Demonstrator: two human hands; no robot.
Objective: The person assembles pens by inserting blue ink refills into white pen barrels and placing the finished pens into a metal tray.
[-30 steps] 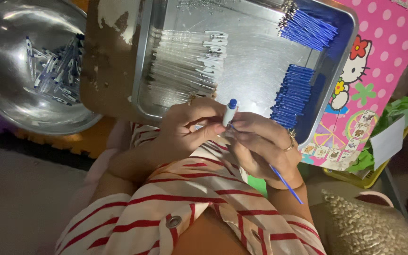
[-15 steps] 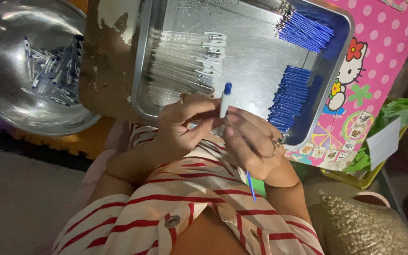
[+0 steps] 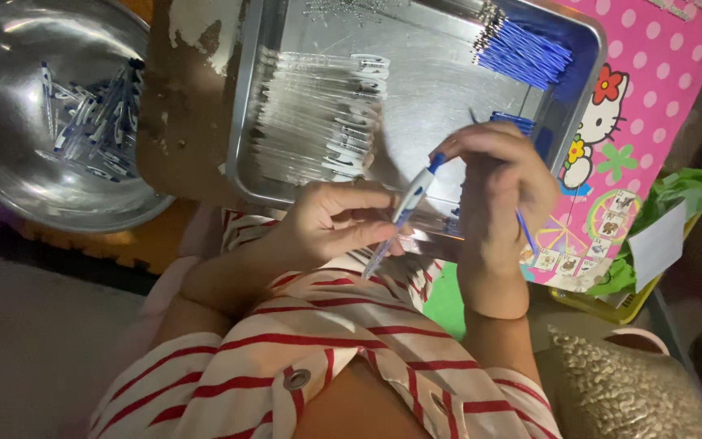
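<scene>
Two hands meet over the near edge of the tray. Your left hand [image 3: 331, 223] has its fingers [image 3: 367, 197] closed around a pen [image 3: 404, 213], a clear barrel with a white grip and a blue cap end, held tilted so the blue end points up toward the right hand and the tip points down toward your striped shirt [image 3: 318, 358]. Your right hand [image 3: 501, 183] hovers just beside the pen's blue end, its fingers [image 3: 469, 138] curled and pinched together; a thin blue refill [image 3: 526, 232] sticks out below its palm, so the grasp is on that refill.

Beyond the hands lies the metal tray [image 3: 253, 106]. A row of clear barrels [image 3: 318, 122] lies across its left half, and a bundle of blue refills [image 3: 526, 53] sits in its far right corner. A second blue bundle [image 3: 513, 120] shows just past your right knuckles, mostly hidden by them.

Left of the tray, past a worn brown board [image 3: 184, 122], stands a steel bowl [image 3: 10, 162] holding a loose heap of finished pens [image 3: 95, 122]. Right of the tray a pink dotted sheet [image 3: 668, 73] with a cartoon cat lies under the tray's edge, and green packaging [image 3: 676, 191] with a white card [image 3: 656, 244] sits beyond it.
</scene>
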